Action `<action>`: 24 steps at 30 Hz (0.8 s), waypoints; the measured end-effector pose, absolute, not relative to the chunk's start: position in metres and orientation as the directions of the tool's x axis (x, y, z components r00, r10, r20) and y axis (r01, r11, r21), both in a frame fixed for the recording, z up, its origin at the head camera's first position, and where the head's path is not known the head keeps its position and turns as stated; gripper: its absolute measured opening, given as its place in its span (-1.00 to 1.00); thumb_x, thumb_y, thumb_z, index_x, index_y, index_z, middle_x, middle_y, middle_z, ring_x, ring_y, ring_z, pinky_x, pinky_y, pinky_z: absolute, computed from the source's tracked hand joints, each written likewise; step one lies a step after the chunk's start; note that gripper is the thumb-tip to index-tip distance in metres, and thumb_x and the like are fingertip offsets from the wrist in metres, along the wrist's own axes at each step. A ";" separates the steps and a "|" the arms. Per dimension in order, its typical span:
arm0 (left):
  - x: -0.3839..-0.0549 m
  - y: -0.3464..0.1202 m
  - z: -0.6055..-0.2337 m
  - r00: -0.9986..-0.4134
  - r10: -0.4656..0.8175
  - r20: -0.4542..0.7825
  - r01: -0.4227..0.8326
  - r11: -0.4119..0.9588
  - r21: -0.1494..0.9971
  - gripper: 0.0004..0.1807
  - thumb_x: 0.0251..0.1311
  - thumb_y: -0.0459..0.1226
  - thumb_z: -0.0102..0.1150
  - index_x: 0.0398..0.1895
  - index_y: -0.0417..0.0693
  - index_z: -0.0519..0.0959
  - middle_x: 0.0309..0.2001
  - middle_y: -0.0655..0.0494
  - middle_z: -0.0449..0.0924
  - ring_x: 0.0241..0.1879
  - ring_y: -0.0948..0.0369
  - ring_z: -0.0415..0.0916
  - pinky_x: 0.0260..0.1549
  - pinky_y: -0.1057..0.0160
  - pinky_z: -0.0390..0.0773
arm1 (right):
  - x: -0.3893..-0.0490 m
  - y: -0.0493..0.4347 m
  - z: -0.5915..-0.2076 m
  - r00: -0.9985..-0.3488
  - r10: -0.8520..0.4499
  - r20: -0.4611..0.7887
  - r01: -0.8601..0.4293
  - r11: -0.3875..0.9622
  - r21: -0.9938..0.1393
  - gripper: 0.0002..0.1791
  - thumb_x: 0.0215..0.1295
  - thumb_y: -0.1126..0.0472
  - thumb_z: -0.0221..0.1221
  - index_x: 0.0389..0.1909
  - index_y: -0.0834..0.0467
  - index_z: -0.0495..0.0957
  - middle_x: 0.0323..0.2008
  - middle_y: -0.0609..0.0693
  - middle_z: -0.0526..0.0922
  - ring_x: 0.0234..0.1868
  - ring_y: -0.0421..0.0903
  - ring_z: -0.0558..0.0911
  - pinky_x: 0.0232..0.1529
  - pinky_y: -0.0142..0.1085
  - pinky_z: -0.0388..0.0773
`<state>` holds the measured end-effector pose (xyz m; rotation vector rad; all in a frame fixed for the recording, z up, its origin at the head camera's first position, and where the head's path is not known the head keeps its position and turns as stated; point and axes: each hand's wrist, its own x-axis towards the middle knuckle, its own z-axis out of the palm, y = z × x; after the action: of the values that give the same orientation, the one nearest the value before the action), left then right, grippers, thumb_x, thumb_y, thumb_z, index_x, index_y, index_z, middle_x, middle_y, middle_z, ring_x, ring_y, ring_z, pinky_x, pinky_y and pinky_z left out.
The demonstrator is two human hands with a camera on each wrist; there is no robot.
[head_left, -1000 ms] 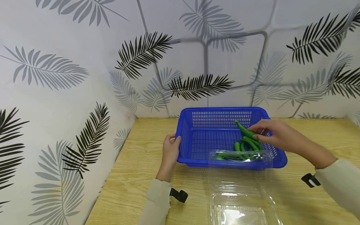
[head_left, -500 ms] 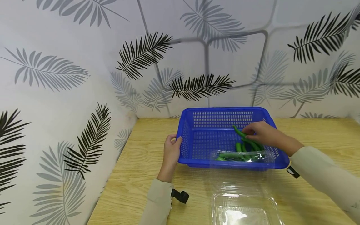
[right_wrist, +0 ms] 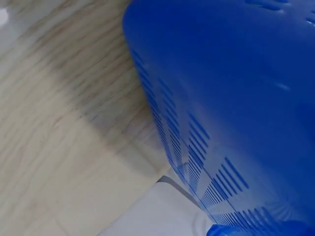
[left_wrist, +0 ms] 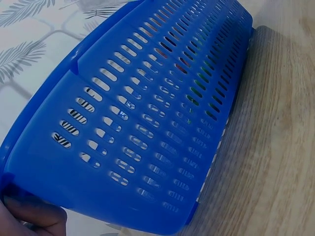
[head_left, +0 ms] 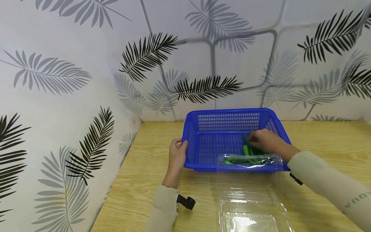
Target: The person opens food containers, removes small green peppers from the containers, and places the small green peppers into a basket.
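Observation:
A blue plastic basket (head_left: 213,146) with slotted walls stands on the table. My left hand (head_left: 176,156) grips its left rim, the thumb over the edge; in the left wrist view the curled fingers (left_wrist: 37,214) show below the basket wall (left_wrist: 44,169). My right hand (head_left: 265,140) reaches inside at the right, fingertips pinching a green chili pepper (head_left: 246,138) low over the others. Several more green peppers (head_left: 245,150) lie in the right front part. From the right wrist only the basket's outer wall (right_wrist: 231,83) shows, with the hand hidden.
A clear plastic clamshell box (head_left: 221,212) lies open in front of the basket, its raised lid (head_left: 249,158) overlapping the front rim and some peppers. A leaf-patterned wall covering (head_left: 197,64) rises behind the wooden table (head_left: 139,167).
My right hand has moved left and down into the basket, lowering the pepper toward the pile. My left hand has stayed on the left rim.

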<state>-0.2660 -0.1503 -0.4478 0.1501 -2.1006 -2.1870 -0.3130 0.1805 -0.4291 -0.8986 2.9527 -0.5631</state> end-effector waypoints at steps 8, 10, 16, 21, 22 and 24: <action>-0.266 -0.152 -0.448 -0.988 -0.150 0.018 0.023 -0.035 0.999 -0.71 0.33 -0.25 -0.04 0.02 -0.25 0.36 -0.18 -0.36 0.52 -0.22 -0.22 0.53 -0.42 0.11 0.58 | -0.312 0.179 -0.433 -0.834 -0.543 0.100 -0.543 0.774 -0.324 -0.92 0.15 0.34 0.23 -0.35 0.26 0.63 -0.46 -0.04 0.63 -0.46 -0.19 0.55 -0.39 -0.19 0.54; -0.266 -0.152 -0.449 -0.990 -0.142 0.021 0.026 -0.032 0.999 -0.71 0.34 -0.25 -0.04 0.02 -0.25 0.36 -0.17 -0.36 0.52 -0.21 -0.22 0.53 -0.41 0.10 0.59 | -0.310 0.179 -0.433 -0.833 -0.546 0.091 -0.544 0.775 -0.324 -0.93 0.15 0.35 0.22 -0.35 0.26 0.64 -0.46 -0.05 0.63 -0.49 -0.21 0.53 -0.41 -0.21 0.54; -0.268 -0.151 -0.451 -0.990 -0.137 0.025 0.028 -0.014 1.000 -0.69 0.33 -0.24 -0.03 0.03 -0.25 0.36 -0.17 -0.36 0.53 -0.23 -0.20 0.54 -0.43 0.12 0.59 | -0.307 0.178 -0.432 -0.844 -0.534 0.050 -0.516 0.785 -0.342 -0.89 0.16 0.36 0.19 -0.32 0.30 0.63 -0.47 -0.04 0.61 -0.52 -0.22 0.48 -0.46 -0.25 0.51; -0.268 -0.150 -0.452 -0.990 -0.138 0.017 0.019 -0.014 1.000 -0.69 0.32 -0.24 -0.02 0.03 -0.25 0.36 -0.17 -0.35 0.53 -0.22 -0.20 0.53 -0.42 0.13 0.59 | -0.307 0.178 -0.431 -0.846 -0.533 0.015 -0.503 0.788 -0.356 -0.84 0.16 0.37 0.20 -0.25 0.34 0.62 -0.41 0.01 0.64 -0.45 -0.18 0.53 -0.39 -0.24 0.55; -0.268 -0.150 -0.452 -0.990 -0.139 0.015 0.017 -0.016 1.000 -0.69 0.32 -0.24 -0.02 0.03 -0.24 0.36 -0.17 -0.35 0.53 -0.21 -0.20 0.53 -0.42 0.13 0.58 | -0.307 0.178 -0.431 -0.842 -0.539 0.014 -0.508 0.785 -0.354 -0.83 0.15 0.38 0.20 -0.24 0.35 0.62 -0.39 0.04 0.65 -0.43 -0.16 0.55 -0.37 -0.23 0.56; -0.268 -0.150 -0.451 -0.990 -0.142 0.011 0.014 -0.018 1.000 -0.69 0.32 -0.24 -0.02 0.03 -0.24 0.36 -0.17 -0.36 0.52 -0.21 -0.21 0.53 -0.42 0.13 0.58 | -0.307 0.177 -0.431 -0.828 -0.560 0.028 -0.532 0.770 -0.351 -0.82 0.12 0.40 0.22 -0.24 0.38 0.61 -0.36 0.09 0.66 -0.38 -0.11 0.58 -0.33 -0.20 0.57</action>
<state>-0.2683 -0.1501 -0.4513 0.1388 -2.1217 -2.1614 -0.3071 0.1771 -0.4309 -0.8905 2.8821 -0.5350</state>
